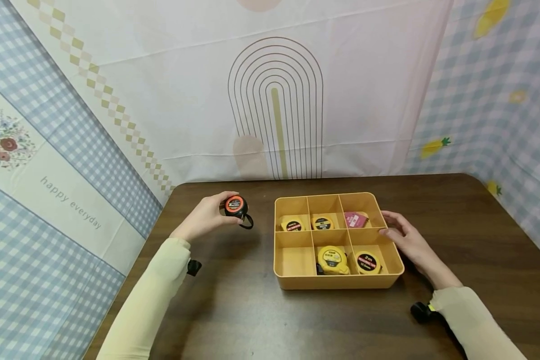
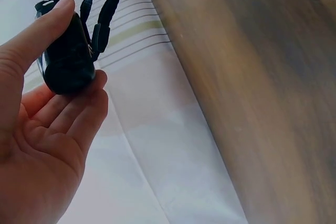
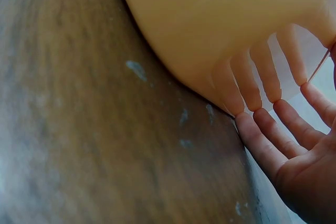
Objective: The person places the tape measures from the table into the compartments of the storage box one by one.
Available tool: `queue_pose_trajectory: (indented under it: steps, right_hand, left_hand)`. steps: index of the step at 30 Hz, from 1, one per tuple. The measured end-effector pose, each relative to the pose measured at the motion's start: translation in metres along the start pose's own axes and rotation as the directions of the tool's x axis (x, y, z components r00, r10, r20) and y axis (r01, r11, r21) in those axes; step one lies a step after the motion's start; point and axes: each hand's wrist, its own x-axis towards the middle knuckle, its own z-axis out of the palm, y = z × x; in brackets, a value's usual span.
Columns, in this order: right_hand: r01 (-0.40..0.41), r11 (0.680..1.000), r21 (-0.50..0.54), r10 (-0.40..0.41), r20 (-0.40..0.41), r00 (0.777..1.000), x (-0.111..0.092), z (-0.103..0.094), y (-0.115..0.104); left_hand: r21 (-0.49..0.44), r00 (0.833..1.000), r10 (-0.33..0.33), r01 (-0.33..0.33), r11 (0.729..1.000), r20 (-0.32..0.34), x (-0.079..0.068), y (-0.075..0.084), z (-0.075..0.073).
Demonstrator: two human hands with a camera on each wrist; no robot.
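My left hand [image 1: 209, 215] pinches a black tape measure [image 1: 235, 205] with an orange-ringed label between thumb and fingers, raised left of the box. Its black wrist strap [image 2: 107, 11] hangs in a loop. On the right side of the yellow divided box [image 1: 337, 283], the fingertips of my right hand [image 1: 407, 240] touch the outer wall, fingers nearly straight. Inside the box, a pink tape measure [image 1: 355, 219] sits in the back right compartment. Yellow tape measures lie in the back left [image 1: 292, 225], back middle [image 1: 322, 223], front middle [image 1: 333, 260] and front right [image 1: 368, 262] compartments.
The box stands on a dark wooden table [image 1: 252, 320]. Behind the table's back edge hangs a pale printed cloth [image 1: 369, 100], with checked cloth [image 1: 472, 95] to the right. Black wrist cameras [image 1: 194, 267] sit below both forearms.
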Motion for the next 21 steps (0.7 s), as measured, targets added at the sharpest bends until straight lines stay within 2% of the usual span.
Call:
queue_pose_trajectory:
  steps: [12,21]
  right_hand:
    - [0.002,1.0,-0.014,-0.002,-0.006,1.0,0.0,0.0,0.002]
    - [-0.004,1.0,0.005,0.004,0.001,1.0,0.0,0.0,0.0]
  left_hand:
    - [-0.005,0.999,0.05,-0.05,0.999,0.005,0.014,0.017,0.0]
    - [0.036,0.997,0.074,-0.074,0.997,0.003,0.02,0.027,-0.002]
